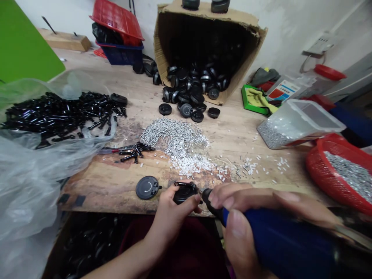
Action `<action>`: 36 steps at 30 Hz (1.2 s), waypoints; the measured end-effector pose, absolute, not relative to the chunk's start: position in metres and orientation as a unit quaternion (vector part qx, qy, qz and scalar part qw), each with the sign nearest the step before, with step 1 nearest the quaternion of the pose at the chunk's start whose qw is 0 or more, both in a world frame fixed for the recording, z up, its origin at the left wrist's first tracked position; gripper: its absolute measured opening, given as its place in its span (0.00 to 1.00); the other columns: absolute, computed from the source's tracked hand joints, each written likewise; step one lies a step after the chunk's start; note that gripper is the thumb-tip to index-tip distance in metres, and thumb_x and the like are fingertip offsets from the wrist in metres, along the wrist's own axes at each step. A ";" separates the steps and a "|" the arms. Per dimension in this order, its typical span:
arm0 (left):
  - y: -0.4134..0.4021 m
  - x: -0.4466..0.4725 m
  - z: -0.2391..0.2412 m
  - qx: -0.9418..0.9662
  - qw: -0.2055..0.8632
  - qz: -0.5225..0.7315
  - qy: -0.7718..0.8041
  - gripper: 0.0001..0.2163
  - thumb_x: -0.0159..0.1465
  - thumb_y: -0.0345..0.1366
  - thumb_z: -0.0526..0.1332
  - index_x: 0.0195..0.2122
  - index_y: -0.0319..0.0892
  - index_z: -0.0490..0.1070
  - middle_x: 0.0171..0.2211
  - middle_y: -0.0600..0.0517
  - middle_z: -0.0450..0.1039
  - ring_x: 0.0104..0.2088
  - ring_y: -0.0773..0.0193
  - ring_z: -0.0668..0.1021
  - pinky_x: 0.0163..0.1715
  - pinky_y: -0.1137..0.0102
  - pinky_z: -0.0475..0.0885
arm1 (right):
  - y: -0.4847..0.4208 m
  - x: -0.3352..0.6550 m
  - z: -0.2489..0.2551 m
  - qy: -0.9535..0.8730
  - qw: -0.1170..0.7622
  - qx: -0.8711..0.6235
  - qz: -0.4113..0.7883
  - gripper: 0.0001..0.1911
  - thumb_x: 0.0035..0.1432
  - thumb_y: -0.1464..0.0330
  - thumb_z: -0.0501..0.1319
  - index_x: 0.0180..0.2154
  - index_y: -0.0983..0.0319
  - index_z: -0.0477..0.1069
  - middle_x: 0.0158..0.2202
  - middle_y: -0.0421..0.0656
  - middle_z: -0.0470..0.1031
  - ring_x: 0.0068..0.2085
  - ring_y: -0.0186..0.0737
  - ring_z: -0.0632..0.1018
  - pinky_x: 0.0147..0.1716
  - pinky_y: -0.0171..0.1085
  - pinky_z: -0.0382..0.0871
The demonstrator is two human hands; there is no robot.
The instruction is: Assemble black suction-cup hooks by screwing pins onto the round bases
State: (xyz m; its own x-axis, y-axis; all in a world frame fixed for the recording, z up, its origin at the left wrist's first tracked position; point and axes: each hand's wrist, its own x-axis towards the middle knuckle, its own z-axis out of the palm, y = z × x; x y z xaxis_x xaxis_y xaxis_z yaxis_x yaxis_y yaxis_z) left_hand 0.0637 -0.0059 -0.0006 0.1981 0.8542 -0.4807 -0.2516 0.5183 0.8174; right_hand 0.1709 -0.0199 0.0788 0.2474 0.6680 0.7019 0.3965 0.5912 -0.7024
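Near the table's front edge, my left hand (174, 207) grips a round black plastic part (183, 195), with a small black lever (183, 184) lying across its top. My right hand (241, 217) is wrapped around a blue and black power screwdriver (285, 236) that points left. Its tip meets or nearly meets the lever's right end; the exact contact is too small to tell. Left of my left hand lies another black disc (147, 187) with a curved white mark. Beyond my hands are a heap of silver screws (171, 131) and a pile of small white sleeves (192, 164).
A cardboard box (261, 35) on its side spills black round parts (186, 110). Black levers (58, 112) heap on a plastic bag (26, 170) at left. To the right stand a clear tub (305, 128) and a red basket (319, 166) of metal pieces.
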 end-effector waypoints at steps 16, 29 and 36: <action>-0.006 0.061 -0.005 0.333 0.688 0.396 0.508 0.09 0.51 0.36 0.67 0.29 0.40 0.70 0.20 0.54 0.74 0.24 0.65 0.75 0.30 0.72 0.69 | -0.021 0.167 0.071 -0.585 0.672 -0.438 0.121 0.23 0.44 0.81 0.59 0.42 0.57 0.66 0.25 0.35 0.72 0.24 0.36 0.77 0.27 0.40 0.76; -0.006 0.065 0.003 0.244 0.733 0.390 0.501 0.10 0.45 0.33 0.69 0.27 0.38 0.70 0.22 0.54 0.72 0.22 0.66 0.73 0.27 0.70 0.72 | -0.010 0.163 0.068 -0.556 0.727 -0.337 0.223 0.16 0.46 0.80 0.59 0.37 0.58 0.65 0.22 0.33 0.68 0.19 0.32 0.72 0.18 0.37 0.72; -0.010 0.063 -0.007 0.231 0.750 0.388 0.482 0.11 0.45 0.34 0.70 0.27 0.37 0.71 0.22 0.54 0.71 0.22 0.68 0.72 0.27 0.71 0.73 | -0.005 0.172 0.060 -0.580 0.706 -0.306 0.268 0.16 0.47 0.77 0.59 0.39 0.58 0.63 0.23 0.34 0.66 0.20 0.31 0.71 0.17 0.36 0.69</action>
State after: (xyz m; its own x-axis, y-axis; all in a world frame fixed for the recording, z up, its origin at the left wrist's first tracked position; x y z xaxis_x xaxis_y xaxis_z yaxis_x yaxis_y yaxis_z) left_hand 0.0633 -0.0096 -0.0074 0.2327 0.8058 -0.5445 -0.3600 0.5915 0.7215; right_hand 0.1721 -0.0048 0.0598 0.1844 0.7332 0.6546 -0.0235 0.6691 -0.7428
